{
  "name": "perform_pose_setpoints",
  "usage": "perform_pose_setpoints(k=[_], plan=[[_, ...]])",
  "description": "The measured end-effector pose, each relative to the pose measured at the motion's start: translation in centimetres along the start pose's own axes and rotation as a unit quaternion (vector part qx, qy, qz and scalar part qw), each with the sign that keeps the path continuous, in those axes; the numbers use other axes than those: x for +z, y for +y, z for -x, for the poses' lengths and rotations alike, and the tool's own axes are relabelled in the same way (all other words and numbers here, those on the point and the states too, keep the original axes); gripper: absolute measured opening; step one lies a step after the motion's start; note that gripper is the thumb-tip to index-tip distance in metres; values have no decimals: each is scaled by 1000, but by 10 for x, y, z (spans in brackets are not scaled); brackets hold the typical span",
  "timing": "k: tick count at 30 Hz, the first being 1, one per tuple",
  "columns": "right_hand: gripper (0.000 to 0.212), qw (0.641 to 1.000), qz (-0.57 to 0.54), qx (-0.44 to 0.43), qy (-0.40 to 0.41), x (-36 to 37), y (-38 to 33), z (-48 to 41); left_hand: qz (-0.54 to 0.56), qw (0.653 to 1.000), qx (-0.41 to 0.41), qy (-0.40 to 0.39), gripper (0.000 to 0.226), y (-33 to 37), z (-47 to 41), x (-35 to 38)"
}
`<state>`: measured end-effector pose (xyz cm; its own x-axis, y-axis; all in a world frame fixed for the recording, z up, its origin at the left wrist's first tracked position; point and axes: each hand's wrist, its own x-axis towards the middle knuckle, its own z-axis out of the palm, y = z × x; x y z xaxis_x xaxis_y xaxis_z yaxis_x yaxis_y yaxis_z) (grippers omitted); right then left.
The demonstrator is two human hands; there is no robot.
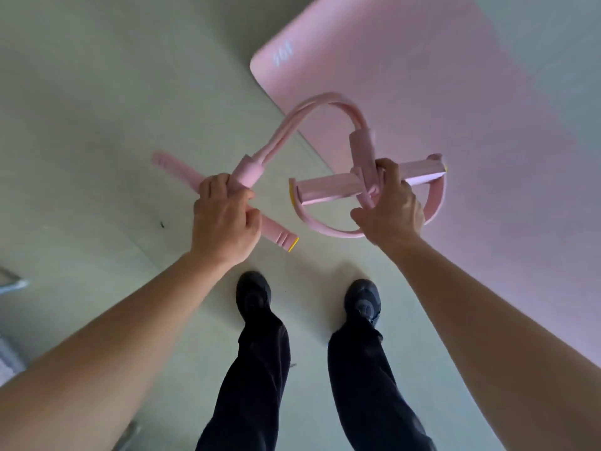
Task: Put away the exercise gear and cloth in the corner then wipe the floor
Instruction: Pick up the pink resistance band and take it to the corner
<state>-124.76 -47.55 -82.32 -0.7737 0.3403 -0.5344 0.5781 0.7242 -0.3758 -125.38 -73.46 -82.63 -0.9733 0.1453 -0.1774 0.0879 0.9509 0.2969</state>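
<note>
While we are gathering gear | left hand (224,222) and right hand (390,206) gripping the pedal resistance band (312,107) | next: carrying it to the corner

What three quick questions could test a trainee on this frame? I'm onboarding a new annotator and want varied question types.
1. True or false: the left hand grips the round foam handle bar of the pink pedal resistance puller.
2. What does the right hand hold? A) the flat pedal bar B) the pink yoga mat C) nothing
3. Fill in: the mat lies flat on the ____.

Key: 1 true; 2 A; 3 floor
</note>
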Motion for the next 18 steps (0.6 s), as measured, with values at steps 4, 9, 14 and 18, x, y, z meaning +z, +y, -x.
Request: perform_pose_setpoints(k=[4, 9, 14, 18], plan=[[77, 998, 5, -29, 52, -171, -62, 54, -24, 994, 10, 107, 23, 72, -30, -176], [81, 987, 14, -68, 146, -365, -114, 128, -28, 975, 47, 215, 13, 164, -45, -367], [78, 966, 26, -101, 238, -508, -143, 187, -7, 956, 72, 284, 21, 242, -45, -510], [80, 941, 26, -111, 318, -581, -158, 228, 23, 935, 106, 337, 23, 287, -58, -591]])
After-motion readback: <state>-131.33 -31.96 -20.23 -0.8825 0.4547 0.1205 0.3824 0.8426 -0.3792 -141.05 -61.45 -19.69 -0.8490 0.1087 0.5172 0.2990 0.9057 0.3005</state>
